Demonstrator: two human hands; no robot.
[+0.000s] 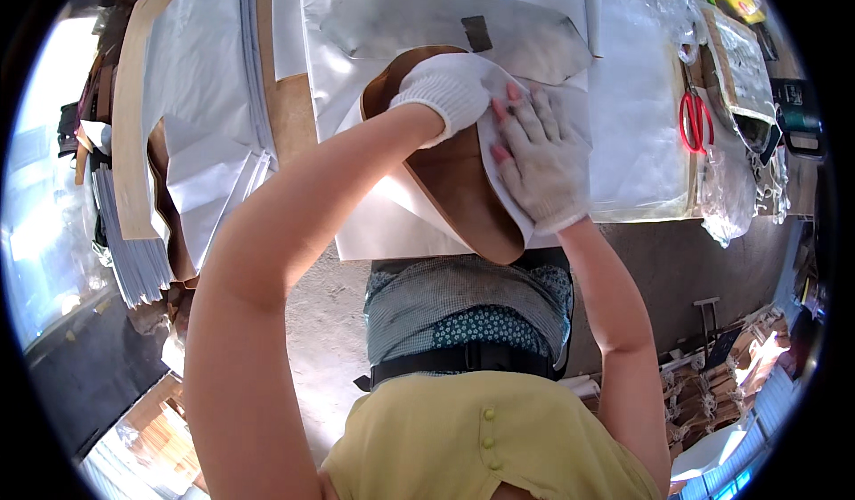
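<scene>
A large white paper piece with a brown inner side [468, 193], which looks like a bag or sack, lies on the table in front of me, its mouth gaping. My left hand [450, 95], in a white knit glove, reaches across that brown opening; its fingers are hidden from view. Beside it, my right hand [541, 157] presses flat on the white outer side, fingers stretched out and holding nothing. Pink fingertips poke out of the right glove. Just beyond both hands lies a clear plastic piece [401, 24] with a dark patch of tape [476, 32].
Stacked white sheets or sacks [191, 64] lie on the left. Red-handled scissors [693, 121] rest to the right, near crumpled clear plastic [726, 199] and a dark green tool or case [797, 108]. Wood scraps [712, 393] are piled on the floor at lower right.
</scene>
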